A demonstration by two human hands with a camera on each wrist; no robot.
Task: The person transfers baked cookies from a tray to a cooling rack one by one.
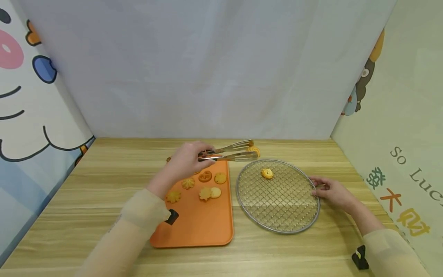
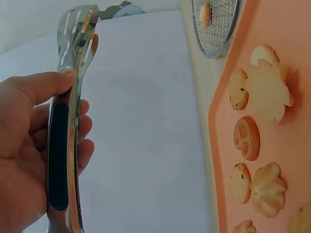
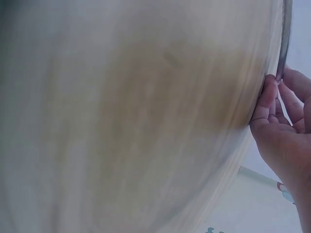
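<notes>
Left hand (image 1: 188,159): the fingers curl around the metal tongs (image 1: 228,157), which point to 3 o'clock.
Swirled cookie (image 1: 255,151): beyond the wire rack's (image 1: 278,204) 11 o'clock edge, perhaps between the tongs' tips, partly hidden.
Right hand (image 1: 333,193): thumb and fingers pinch the rim at 3 o'clock.
Small cookie (image 1: 267,173): on the mesh, toward 11 o'clock.
Orange tray (image 1: 194,231): at 9 o'clock from the rack, carrying other cookies (image 1: 205,176).

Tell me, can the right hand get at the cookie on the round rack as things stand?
Probably yes: only bare mesh lies between the right hand and that cookie, though the hand would likely have to release the rack's rim first.
</notes>
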